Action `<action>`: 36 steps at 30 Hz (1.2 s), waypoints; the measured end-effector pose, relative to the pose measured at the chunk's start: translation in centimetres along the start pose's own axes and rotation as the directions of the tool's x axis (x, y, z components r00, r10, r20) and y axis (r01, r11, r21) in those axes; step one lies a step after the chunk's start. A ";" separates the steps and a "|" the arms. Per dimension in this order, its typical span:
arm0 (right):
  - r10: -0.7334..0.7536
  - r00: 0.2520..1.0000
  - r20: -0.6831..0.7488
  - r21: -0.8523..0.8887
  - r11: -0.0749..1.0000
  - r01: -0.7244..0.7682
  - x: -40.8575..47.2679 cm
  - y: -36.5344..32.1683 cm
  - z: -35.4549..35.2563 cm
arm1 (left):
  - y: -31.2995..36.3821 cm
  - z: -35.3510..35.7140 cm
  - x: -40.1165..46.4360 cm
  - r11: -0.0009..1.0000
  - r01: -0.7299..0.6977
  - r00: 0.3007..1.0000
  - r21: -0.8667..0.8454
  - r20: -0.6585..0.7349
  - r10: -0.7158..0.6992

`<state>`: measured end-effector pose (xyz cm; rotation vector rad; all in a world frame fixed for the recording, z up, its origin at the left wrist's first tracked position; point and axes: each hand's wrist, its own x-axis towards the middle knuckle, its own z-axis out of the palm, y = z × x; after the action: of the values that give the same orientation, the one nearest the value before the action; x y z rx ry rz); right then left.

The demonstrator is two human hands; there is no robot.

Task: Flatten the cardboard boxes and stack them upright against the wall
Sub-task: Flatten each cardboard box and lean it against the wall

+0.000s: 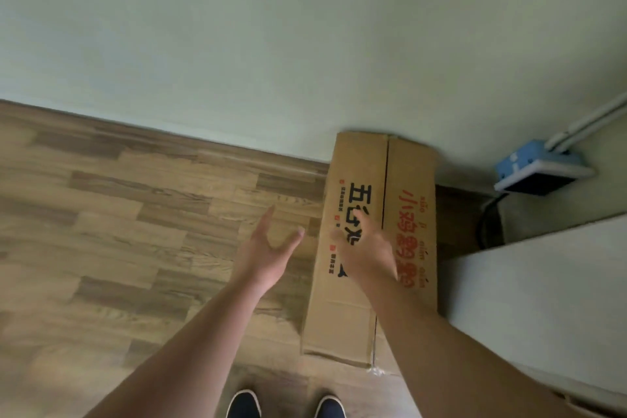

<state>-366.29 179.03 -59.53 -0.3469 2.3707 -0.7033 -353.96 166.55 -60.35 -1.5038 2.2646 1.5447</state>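
Both hands are spread and empty: left hand (268, 248) above the floor (118, 214), right hand (368, 249) over the box (359, 312) leaning against the wall (271, 44).

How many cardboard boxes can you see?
1. The box stands flattened against the wall, under the right hand. Another may hide behind it.

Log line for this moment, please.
stage: reaching | left hand: open, empty | right hand: open, over cardboard box | box: flat, against wall
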 end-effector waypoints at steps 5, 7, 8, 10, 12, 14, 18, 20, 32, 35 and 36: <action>-0.190 0.977 0.097 -0.017 0.981 0.193 -7.9 -14.6 1.3 | 0.1 -14.6 -4.8 0.970 0.047 0.968 -0.240 -0.228 -0.104; -0.246 0.959 0.138 0.000 0.969 0.248 -10.7 -20.3 2.6 | -0.5 -20.8 -6.6 0.948 0.022 0.934 -0.318 -0.331 -0.133; -0.290 0.944 0.155 0.004 0.956 0.293 -12.3 -23.3 3.5 | -0.8 -24.2 -7.8 0.930 0.011 0.918 -0.368 -0.365 -0.156; -0.368 0.913 0.178 -0.001 0.928 0.374 -16.0 -28.8 5.2 | -1.9 -30.5 -10.3 0.896 -0.009 0.889 -0.444 -0.414 -0.196; -0.451 0.870 0.197 -0.010 0.887 0.462 -20.3 -34.6 7.7 | -4.0 -37.3 -13.8 0.879 -0.016 0.863 -0.477 -0.450 -0.228; -0.491 0.842 0.225 0.002 0.864 0.503 -23.4 -38.7 9.6 | -5.3 -42.3 -16.9 0.898 -0.021 0.838 -0.439 -0.498 -0.224; -0.600 0.743 0.298 0.052 0.787 0.615 -32.3 -48.5 16.0 | -10.1 -55.0 -24.6 0.910 -0.030 0.724 -0.413 -0.637 -0.265; -0.641 0.694 0.328 0.046 0.745 0.666 -35.7 -52.5 19.2 | -12.3 -59.8 -27.0 0.913 -0.013 0.673 -0.407 -0.679 -0.293; -0.702 0.386 0.598 0.156 0.575 0.803 -48.9 -74.0 41.9 | -27.0 -85.2 -32.8 0.903 0.058 0.397 -0.426 -0.820 -0.413; -0.674 0.344 0.654 0.201 0.593 0.780 -51.1 -79.0 47.6 | -29.6 -91.1 -33.1 0.890 0.068 0.348 -0.452 -0.825 -0.445; -0.664 0.326 0.672 0.205 0.591 0.780 -52.2 -80.8 49.9 | -30.8 -93.1 -33.4 0.884 0.067 0.326 -0.462 -0.827 -0.458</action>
<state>-288.91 113.89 -20.58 -1.5541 1.4120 -0.5864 -271.06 120.74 -18.25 -3.3667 1.7912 1.0848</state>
